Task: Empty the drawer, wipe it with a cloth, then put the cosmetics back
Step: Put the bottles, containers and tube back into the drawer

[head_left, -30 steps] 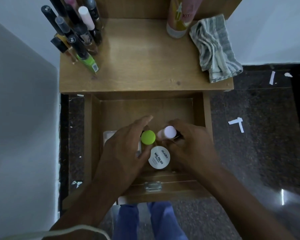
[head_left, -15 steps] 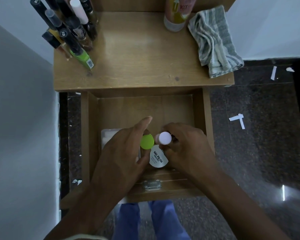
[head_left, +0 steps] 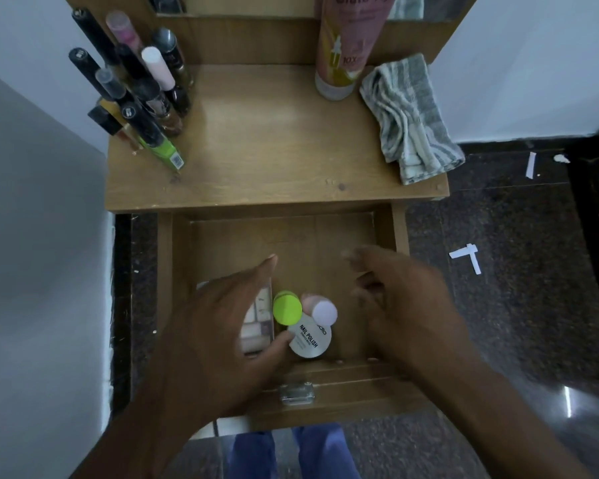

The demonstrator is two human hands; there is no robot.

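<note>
Inside the drawer (head_left: 384, 233), three bottles (head_left: 306, 319) stand between both hands' spread, empty fingers (head_left: 360, 261).

Wooden tabletop (head_left: 274, 146) carries upright cosmetic tubes (head_left: 135, 98), a tall pink bottle (head_left: 346, 46) and a striped cloth (head_left: 408, 119)

"NAIL POLISH" on white round lid (head_left: 309, 340); "10X" on pink bottle (head_left: 346, 46)

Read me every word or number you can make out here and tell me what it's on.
"NAIL POLISH": white round lid in the drawer; the brand and small print there are unreadable.
"10X": tall pink bottle on the tabletop; its top line, starting "Gluta", is cut off.
Green tube: barcode, unreadable.
</note>
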